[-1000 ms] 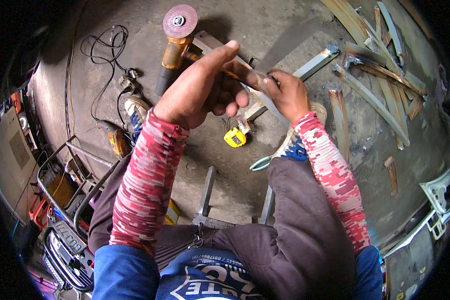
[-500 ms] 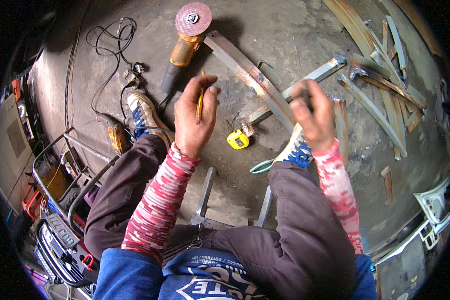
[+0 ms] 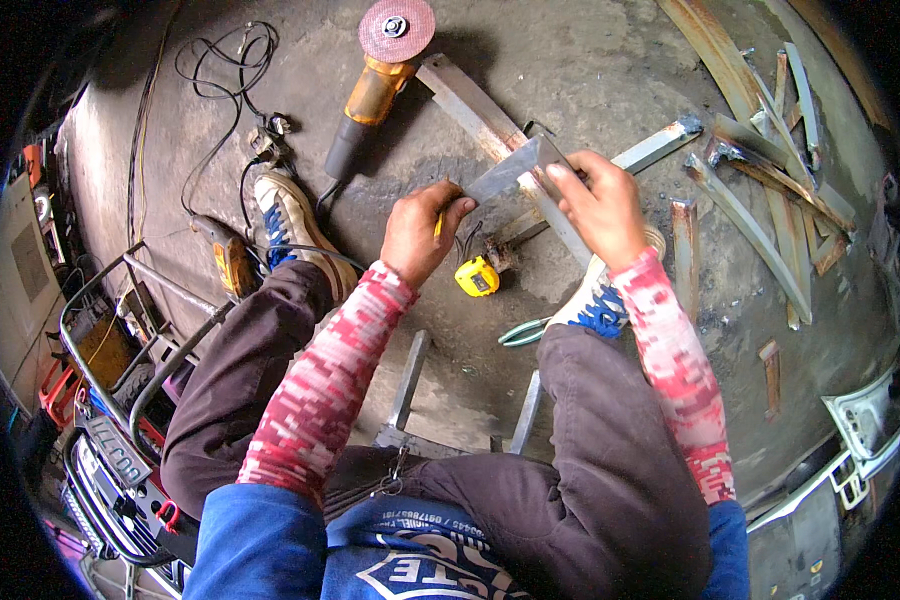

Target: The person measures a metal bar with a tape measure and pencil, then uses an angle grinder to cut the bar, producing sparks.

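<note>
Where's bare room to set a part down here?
Widest: floor between the grinder and the piled bars at upper right. Smaller: below the yellow tape measure, above the metal legs. Crowded: that pile itself, and by the right hand, where two more bars cross.

The left hand [image 3: 416, 234] hides part of a yellow pencil [image 3: 439, 224].

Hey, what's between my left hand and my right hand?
In the head view, a flat grey metal piece spans from the left hand to the right hand.

Slanted grey plate [image 3: 508, 173]; yellow pencil [image 3: 438, 225] — raised
</note>
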A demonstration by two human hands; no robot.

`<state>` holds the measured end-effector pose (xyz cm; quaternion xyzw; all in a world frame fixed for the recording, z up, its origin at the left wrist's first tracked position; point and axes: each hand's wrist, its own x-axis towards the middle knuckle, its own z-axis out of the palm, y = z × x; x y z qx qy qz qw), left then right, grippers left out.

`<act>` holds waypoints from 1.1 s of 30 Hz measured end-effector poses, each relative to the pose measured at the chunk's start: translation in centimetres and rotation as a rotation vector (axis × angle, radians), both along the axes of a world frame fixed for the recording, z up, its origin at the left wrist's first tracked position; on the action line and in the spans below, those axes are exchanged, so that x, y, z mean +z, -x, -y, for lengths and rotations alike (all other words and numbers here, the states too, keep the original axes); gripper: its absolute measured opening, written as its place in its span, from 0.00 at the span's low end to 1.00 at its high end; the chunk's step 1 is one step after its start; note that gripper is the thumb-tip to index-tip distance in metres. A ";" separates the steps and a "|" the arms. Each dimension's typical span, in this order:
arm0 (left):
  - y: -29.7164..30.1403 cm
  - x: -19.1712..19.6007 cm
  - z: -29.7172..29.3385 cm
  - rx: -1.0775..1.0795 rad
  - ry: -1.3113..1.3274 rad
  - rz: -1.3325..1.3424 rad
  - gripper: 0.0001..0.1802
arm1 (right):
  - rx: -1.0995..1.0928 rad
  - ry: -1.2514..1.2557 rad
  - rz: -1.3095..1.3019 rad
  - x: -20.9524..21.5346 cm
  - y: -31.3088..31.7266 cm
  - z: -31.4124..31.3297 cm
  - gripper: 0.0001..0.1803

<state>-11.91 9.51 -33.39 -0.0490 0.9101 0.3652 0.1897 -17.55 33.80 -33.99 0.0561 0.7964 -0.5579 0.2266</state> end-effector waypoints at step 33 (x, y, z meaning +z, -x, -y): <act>1.3 -6.2 -0.6 0.073 0.396 0.028 0.19 | 0.442 -0.523 -0.139 -5.4 4.0 1.7 0.24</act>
